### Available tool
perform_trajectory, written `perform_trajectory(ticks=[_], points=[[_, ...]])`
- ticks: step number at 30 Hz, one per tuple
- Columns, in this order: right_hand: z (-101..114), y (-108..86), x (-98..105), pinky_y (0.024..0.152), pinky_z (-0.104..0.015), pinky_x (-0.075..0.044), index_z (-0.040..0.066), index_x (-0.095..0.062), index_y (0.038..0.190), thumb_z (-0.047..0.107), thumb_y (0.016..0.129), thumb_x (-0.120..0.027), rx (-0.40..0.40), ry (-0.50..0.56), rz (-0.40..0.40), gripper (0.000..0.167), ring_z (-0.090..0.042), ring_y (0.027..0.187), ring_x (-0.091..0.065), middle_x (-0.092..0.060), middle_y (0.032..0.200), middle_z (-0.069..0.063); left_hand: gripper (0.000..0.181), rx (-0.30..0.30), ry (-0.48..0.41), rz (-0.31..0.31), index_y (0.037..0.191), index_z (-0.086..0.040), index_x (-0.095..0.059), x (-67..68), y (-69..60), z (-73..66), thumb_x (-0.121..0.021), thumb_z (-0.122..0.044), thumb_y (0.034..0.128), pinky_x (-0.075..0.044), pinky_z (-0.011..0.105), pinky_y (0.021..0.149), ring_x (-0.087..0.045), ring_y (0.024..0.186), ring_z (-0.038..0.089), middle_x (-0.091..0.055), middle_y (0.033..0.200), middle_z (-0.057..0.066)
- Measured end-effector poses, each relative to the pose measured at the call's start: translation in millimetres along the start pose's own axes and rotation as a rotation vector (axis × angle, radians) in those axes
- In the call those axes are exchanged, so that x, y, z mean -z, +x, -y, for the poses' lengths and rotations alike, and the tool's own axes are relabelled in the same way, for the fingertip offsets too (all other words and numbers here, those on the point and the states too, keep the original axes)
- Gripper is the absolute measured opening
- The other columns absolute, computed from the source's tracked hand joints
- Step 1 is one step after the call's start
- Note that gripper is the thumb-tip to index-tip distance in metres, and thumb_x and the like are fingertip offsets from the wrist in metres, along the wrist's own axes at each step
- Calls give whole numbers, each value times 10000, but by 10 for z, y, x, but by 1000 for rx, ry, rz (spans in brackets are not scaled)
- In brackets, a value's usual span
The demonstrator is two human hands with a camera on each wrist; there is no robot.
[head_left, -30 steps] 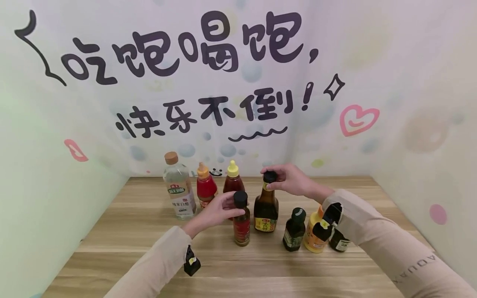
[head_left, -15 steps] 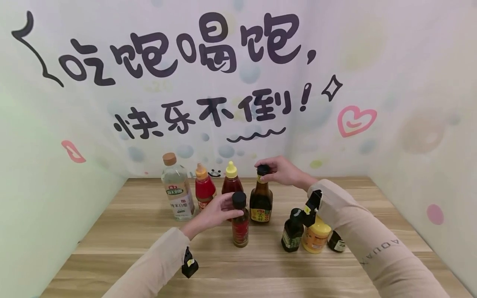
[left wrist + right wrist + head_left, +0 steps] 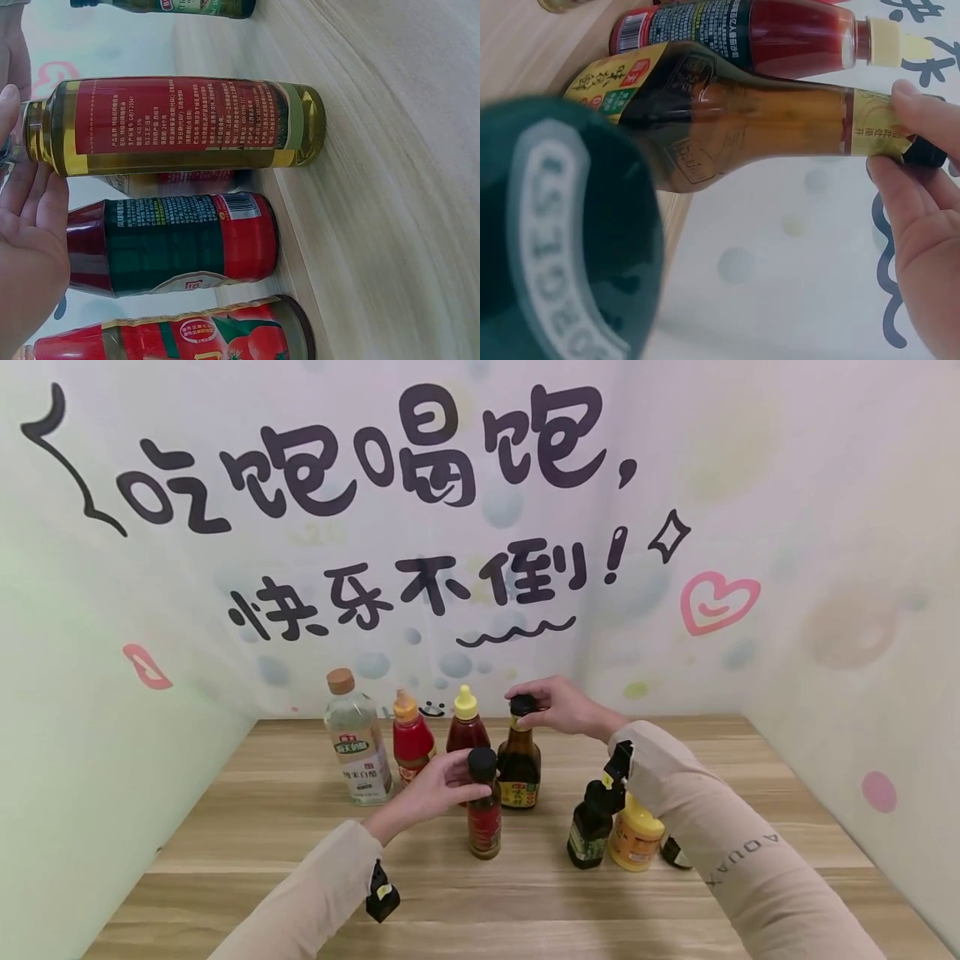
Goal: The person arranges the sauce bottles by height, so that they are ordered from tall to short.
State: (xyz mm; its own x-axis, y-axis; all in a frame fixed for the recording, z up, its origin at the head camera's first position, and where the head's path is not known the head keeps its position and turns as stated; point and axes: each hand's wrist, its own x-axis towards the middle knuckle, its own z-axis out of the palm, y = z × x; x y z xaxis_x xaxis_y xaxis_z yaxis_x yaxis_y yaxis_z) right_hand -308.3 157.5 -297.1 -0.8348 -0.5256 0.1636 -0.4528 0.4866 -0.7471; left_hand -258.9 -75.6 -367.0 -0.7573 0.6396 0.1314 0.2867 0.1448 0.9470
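Observation:
My left hand [image 3: 427, 792] grips the neck of a slim oil bottle [image 3: 485, 827] with a black cap and red label. The bottle stands upright, and its yellowish oil shows in the left wrist view [image 3: 180, 159]. Behind it, my right hand [image 3: 567, 706] pinches the neck and black cap of a soy sauce bottle [image 3: 519, 768] with a yellow label. That bottle is upright at the back of the table, close beside a dark red squeeze bottle [image 3: 467, 732] with a yellow cap. Thumb and fingers show on its neck [image 3: 847, 120] in the right wrist view.
Left of these stand a red ketchup bottle [image 3: 413, 739] and a clear white vinegar bottle [image 3: 357, 752]. Under the right forearm are a dark green-capped bottle [image 3: 588, 835], a yellow-lidded jar [image 3: 636, 839] and a partly hidden dark jar [image 3: 675, 853]. A printed cloth wall closes the back.
The right hand has carried the soy sauce bottle left and slightly back, up to the yellow-capped squeeze bottle. My left hand keeps its hold on the oil bottle, almost unmoved.

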Motion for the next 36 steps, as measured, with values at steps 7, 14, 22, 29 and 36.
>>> perform_trajectory(ticks=[7,14,22,29,36], points=[[-21,50,-37,772,-339,-489,20,-535,1174,-5,802,-620,-2,-14,6,382,-222,900,-573,-561,1063,-163,406,-11,-4,2,1207,18,-473,-1,-12,-2,-596,-123,846,-440,333,868,-525,1073,252,-546,1154,217],[-41,77,-56,817,-359,-469,21,-525,1182,-26,809,-601,3,-19,7,383,-251,964,-556,-531,1127,-177,415,14,1,-14,1221,12,-467,9,-14,5,-596,-104,844,-446,338,858,-530,1064,255,-550,1157,200],[-51,60,-32,836,-375,-457,0,-511,1185,-31,817,-586,43,-24,18,377,-278,1002,-540,-512,1155,-202,458,27,-10,-15,1250,6,-445,-7,-3,21,-602,-133,843,-448,343,855,-524,1073,258,-543,1172,188],[-61,32,-35,844,-378,-452,6,-507,1199,-28,823,-581,46,-42,14,384,-284,1027,-531,-511,1168,-192,473,28,3,-24,1243,-9,-457,-17,-15,27,-619,-184,834,-451,338,851,-535,1061,239,-562,1157,153],[-16,15,0,877,-410,-423,-13,-443,1266,-2,843,-566,55,-77,51,441,-341,1086,-491,-452,1239,-233,452,10,6,-15,1235,-9,-461,-11,-9,27,-609,-172,840,-447,335,858,-536,1060,237,-547,1165,196]])
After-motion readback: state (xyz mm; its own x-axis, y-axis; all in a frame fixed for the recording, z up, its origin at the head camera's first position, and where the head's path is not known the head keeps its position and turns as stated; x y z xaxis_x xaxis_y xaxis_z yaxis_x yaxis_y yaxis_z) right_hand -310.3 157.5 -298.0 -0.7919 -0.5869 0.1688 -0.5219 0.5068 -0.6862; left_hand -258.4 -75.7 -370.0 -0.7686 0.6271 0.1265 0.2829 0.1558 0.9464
